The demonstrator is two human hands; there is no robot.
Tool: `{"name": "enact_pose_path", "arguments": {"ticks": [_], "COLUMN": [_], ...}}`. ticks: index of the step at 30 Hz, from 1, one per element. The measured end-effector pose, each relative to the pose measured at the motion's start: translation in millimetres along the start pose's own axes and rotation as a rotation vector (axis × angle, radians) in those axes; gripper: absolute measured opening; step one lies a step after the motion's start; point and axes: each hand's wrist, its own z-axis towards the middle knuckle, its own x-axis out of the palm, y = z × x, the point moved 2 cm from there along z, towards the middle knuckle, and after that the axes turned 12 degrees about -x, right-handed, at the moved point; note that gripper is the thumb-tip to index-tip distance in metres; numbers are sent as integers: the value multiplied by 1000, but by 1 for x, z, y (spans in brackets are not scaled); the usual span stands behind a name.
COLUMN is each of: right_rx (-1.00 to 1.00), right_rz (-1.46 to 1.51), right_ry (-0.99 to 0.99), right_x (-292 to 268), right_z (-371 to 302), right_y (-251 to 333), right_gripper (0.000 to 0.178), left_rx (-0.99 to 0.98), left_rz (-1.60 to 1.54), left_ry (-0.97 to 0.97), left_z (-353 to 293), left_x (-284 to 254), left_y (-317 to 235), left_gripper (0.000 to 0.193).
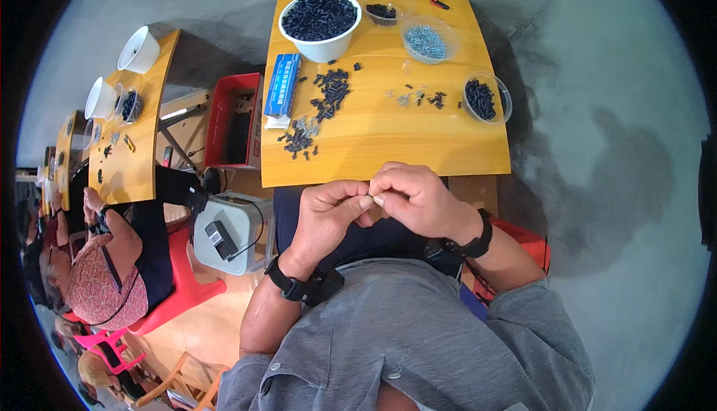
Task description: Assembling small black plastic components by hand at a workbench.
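Note:
My left hand (333, 211) and my right hand (415, 200) meet just off the near edge of the wooden table (441, 146). Thumbs and fingertips of both are pinched together, and whatever lies between them is too small to make out. Beyond the hands, a loose pile of small black plastic parts (332, 93) is spread over the table's left half. Silvery bits mix with more black parts (299, 139) nearer to me. Toward the right lie a few small metal pieces (404, 100) and several black parts (436, 100).
A white bowl (321, 51) heaped with black parts stands at the back left, beside a blue box (283, 86). Clear tubs hold screws (426, 41) and black parts (479, 100). Left of the table are a red bin (233, 119), a grey stool (233, 220) and a seated co-worker (104, 284).

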Motion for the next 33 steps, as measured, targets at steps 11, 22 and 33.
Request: {"name": "enact_pose_path", "arguments": {"ticks": [11,22,33], "right_rx": [375,303,356], "right_rz": [-731,-926,-1010], "right_ry": [-386,-336,-306], "right_x": [-98,-97,-94], "right_z": [-24,-1,-8], "right_y": [-167,-190,-190], "right_gripper": [9,12,11], "left_rx": [-17,-43,-41], "left_rz": [-103,-75,-105], "left_ry": [-18,-39,-30], "left_z": [6,12,18], "left_x": [2,-5,-4], "left_y": [6,18,12], "left_gripper": [7,7,8]}}
